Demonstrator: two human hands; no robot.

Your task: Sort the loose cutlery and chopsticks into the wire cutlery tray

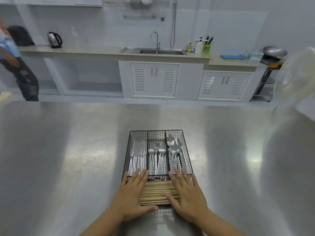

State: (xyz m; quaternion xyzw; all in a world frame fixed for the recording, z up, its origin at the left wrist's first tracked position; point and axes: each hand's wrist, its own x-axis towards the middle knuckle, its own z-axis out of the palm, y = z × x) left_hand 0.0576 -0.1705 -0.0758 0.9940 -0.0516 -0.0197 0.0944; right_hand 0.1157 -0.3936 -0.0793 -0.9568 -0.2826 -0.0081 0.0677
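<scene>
**Tray looks sorted, both grips flat**

Wire tray [156, 130], lower centre of frame: chopsticks [156, 193] lie crosswise in its near compartment, long axis left-right. Left grip [133, 193] and right grip [187, 193] rest on opposite ends, fingers straight, clamping nothing. Equally near.

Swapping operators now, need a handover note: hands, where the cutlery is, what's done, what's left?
Left hand and right hand: both flat, fingers straight, over the chopsticks, holding nothing.
Wire tray sits on the steel table: knives left, forks middle, spoons right, chopsticks in the near crosswise section.
Done: everything visible is sorted.
Left: no loose pieces in view; probably just lift the hands away.
</scene>
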